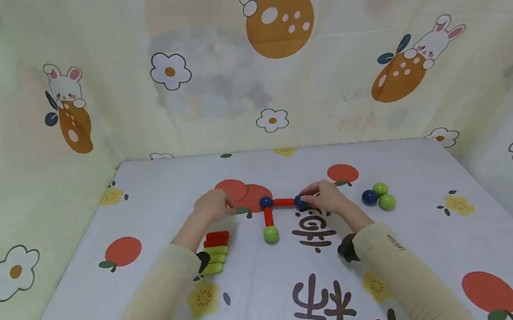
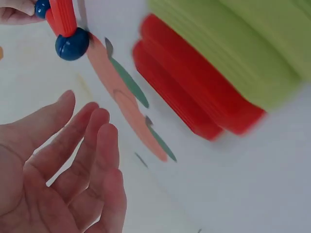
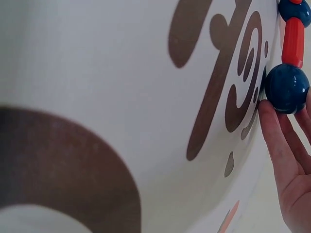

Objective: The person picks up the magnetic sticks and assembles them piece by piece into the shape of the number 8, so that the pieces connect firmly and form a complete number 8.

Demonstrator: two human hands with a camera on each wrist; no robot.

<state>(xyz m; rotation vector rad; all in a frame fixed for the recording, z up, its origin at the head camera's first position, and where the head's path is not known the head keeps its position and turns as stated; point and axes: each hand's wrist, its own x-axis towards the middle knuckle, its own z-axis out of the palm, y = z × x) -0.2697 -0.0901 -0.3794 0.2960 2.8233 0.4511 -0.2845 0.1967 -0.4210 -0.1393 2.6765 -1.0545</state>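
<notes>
My right hand pinches a blue ball between thumb and fingers. This ball sits at one end of a red rod, whose other end meets a second blue ball. From that corner another red rod runs toward me to a green ball, making an L shape on the table. To the left of the corner, my left hand holds nothing, its fingers spread and slightly bent. Nearest below it lie red rods, side by side with several green rods.
Right of my right hand, a loose blue ball and two green balls lie close together. A patterned white cloth covers the table. Printed fabric hangs behind and on both sides of it.
</notes>
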